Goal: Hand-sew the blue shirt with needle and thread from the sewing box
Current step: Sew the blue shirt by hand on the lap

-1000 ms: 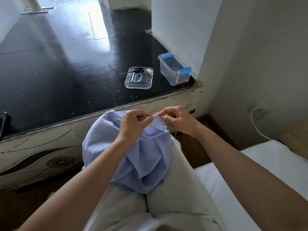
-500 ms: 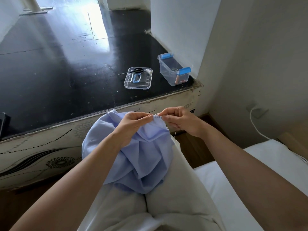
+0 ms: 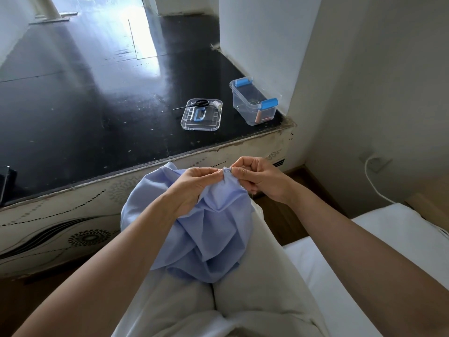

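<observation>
A dark platform [image 3: 97, 117] fills the far part of the room. Near its right corner stands the open sewing box [image 3: 243, 110], and just left of it lies the clear lid [image 3: 206, 125] with scissors [image 3: 200, 102] and a white spool [image 3: 217, 103] on it, probably put aside there for the next cut. Nearer, the blue shirt [image 3: 213, 229] is bunched on the person's lap [image 3: 255, 288], so the knees carry its weight. The left hand [image 3: 194, 186] pinches a raised fold of the shirt to keep the edge tight. The right hand [image 3: 260, 178], just beside it, has its fingers [image 3: 237, 171] closed in a pinch at the same fold, most likely on the needle, which is too small to see. A thin thread [image 3: 253, 196] seems to hang under this hand. The step looks like passing one stitch through.
</observation>
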The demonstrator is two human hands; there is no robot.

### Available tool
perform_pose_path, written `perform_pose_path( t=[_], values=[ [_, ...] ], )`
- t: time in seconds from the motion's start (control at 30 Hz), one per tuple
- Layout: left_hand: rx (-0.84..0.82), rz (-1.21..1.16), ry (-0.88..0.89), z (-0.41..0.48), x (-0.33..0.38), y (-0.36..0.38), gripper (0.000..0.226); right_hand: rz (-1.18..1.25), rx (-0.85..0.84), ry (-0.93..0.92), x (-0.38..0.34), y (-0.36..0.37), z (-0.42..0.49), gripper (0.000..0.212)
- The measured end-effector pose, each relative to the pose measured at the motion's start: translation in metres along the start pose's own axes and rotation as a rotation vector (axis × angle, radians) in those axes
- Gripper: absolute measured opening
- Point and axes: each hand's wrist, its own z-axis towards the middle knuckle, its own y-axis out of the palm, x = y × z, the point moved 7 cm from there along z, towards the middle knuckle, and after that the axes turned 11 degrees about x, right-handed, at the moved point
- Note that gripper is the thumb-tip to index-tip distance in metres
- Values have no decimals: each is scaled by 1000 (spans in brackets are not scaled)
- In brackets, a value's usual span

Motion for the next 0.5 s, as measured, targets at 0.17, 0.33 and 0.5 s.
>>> perform_pose_path(
  t=[0.17, 0.33, 0.5],
  values=[
    [2, -38, -41, 4, -6, -2, 15, 43, 2, -2, 2, 3, 2, 29],
    [-84, -174, -43, 9, -12, 3, 56, 94, 5, 40, 5, 2, 1, 20],
    [3, -142, -14, 11, -6, 0, 26, 52, 52, 41, 6, -7, 1, 9]
  ],
)
